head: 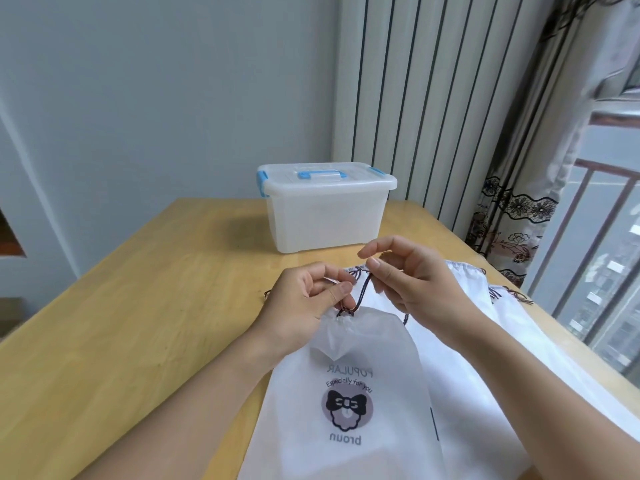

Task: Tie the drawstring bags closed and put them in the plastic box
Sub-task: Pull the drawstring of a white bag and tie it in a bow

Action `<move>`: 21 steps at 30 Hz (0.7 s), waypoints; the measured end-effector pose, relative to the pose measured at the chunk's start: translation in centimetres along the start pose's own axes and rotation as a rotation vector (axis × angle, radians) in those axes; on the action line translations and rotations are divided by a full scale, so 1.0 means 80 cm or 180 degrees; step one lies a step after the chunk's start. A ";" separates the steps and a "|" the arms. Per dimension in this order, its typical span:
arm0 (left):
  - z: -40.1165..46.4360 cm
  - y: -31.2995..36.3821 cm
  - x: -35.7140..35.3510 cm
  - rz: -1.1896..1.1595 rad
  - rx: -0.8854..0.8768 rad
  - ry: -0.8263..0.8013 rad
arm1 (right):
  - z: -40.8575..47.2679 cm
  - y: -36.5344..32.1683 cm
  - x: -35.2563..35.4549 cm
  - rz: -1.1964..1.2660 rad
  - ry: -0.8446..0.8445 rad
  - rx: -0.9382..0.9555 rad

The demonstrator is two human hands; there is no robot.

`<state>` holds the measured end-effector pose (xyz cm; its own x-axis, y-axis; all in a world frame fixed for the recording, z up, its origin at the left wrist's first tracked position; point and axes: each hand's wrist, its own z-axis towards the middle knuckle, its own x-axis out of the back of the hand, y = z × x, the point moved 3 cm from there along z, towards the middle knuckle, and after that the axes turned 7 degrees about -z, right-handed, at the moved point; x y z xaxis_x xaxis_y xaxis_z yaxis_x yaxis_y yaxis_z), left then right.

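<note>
A: Well, in the head view, the only one, the top drawstring bag [349, 403] lies in the lower centre of the frame, with its mouth gathered. The left hand [308, 303] pinches the dark cord [363, 292] just above the gathered mouth, thumb and forefinger together on it. The right hand [412, 275] also holds the cord, higher up, between its thumb and a finger; its other fingers are loosely apart.

B: And the plastic box [325, 209]?

A: It stands in the upper centre of the frame, on the wooden table [145, 306], well apart from the hands. Its lid [325, 176] with blue clips is on.

B: So what can go wrong?

A: I think the thin cord can slip from the pinch before the knot is tight, and then the mouth opens again. Also, more white bags [485, 299] lie under this one at the right, with their own cords, so a wrong cord can be caught in the knot. And the closed lid must come off first, otherwise the bag cannot go in.
</note>
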<state>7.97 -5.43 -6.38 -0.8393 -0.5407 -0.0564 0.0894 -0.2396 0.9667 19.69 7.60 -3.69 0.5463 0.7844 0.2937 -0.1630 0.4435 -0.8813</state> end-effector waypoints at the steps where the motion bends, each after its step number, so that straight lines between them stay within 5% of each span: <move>1: -0.001 0.000 -0.001 0.0010 -0.0007 -0.0007 | 0.000 -0.001 -0.001 -0.0063 0.0024 0.0078; 11: -0.009 0.003 -0.011 0.0086 0.0186 -0.0221 | -0.007 -0.005 -0.016 -0.0353 -0.0060 0.0661; 15: -0.010 0.002 -0.017 0.0230 0.0195 0.0098 | -0.009 -0.009 -0.024 -0.0463 0.0020 0.0713; 21: -0.009 0.014 -0.012 -0.0527 0.0375 0.0719 | -0.006 0.000 -0.011 -0.0676 0.0177 0.0274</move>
<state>9.25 -5.78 -5.41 -0.6956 -0.6710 -0.2569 -0.1125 -0.2515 0.9613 19.61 6.72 -4.15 0.6199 0.6455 0.4461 -0.1077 0.6331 -0.7665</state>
